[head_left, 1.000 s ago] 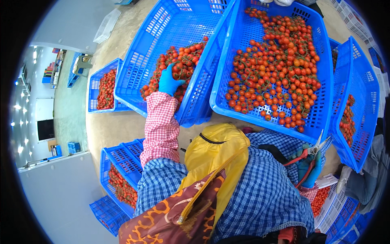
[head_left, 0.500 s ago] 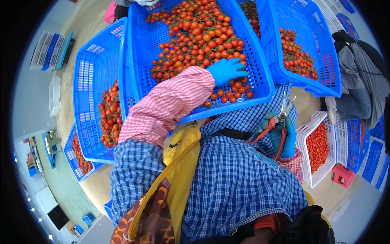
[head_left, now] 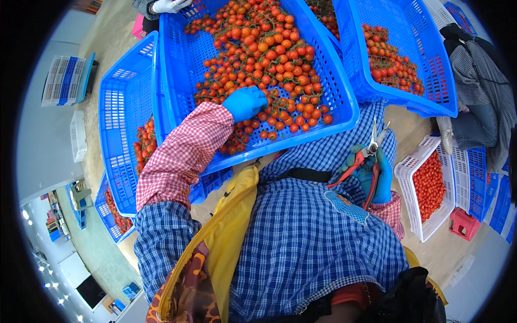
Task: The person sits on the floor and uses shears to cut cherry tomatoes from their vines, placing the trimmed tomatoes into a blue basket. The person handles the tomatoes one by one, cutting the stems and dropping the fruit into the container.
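Note:
A large blue crate in front of me holds many red and orange cherry tomatoes on green stems. My left hand, in a blue glove, is down among the tomatoes at the crate's near side. Its fingers are curled together, and whatever lies under them is hidden. Close to my lap, my gloved right hand grips red-handled pruning snips. The blades of the snips point away from me and stand apart.
Left of the main crate, a tilted blue crate holds more tomatoes. Another blue crate with tomatoes stands at the right. Lower right are a white crate of loose tomatoes and a red stool. A co-worker's gloved hand touches the far edge.
My left hand has moved left across the near end of the crate, and its spread fingers have curled in. Tomatoes there have shifted. My right hand still holds the snips.

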`<state>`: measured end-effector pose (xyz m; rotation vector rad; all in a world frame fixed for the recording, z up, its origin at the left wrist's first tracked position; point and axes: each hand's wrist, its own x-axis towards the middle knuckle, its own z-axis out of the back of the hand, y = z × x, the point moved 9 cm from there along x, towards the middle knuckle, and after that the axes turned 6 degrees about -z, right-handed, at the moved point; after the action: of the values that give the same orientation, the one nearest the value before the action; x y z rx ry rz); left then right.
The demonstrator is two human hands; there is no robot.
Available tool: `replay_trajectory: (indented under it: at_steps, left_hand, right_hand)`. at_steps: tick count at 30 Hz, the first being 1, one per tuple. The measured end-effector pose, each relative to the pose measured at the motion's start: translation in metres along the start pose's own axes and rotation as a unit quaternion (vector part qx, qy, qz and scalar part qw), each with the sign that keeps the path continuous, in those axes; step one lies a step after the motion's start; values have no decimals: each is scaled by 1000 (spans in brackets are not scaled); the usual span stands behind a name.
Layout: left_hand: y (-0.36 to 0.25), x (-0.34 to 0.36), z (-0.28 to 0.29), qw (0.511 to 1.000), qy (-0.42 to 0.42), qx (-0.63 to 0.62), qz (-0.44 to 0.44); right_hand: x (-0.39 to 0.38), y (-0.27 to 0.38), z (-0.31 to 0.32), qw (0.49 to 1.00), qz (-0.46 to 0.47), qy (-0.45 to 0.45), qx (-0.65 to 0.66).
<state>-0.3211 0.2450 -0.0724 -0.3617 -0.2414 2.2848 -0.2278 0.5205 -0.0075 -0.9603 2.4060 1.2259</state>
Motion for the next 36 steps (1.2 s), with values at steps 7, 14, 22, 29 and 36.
replay_trajectory:
  at_steps: [7,14,22,29,36]
  left_hand:
    - [-24,30,-7,995,-29,-58,75]
    - [20,-1,-3,834,-122,-506,185]
    - [-20,-28,30,251,-96,-963,-23]
    - [-29,-51,49,240,-122,-960,-76]
    - [38,-172,74,501,-430,-742,117]
  right_hand:
    - [-4,1,4,1000,3,-19,12]
    - [-4,3,5,1000,7,-16,5]
    - [1,0,-9,1000,-7,1,-14]
    - [5,0,-16,1000,-11,11,-11]
    - [5,0,-17,1000,-16,9,-18]
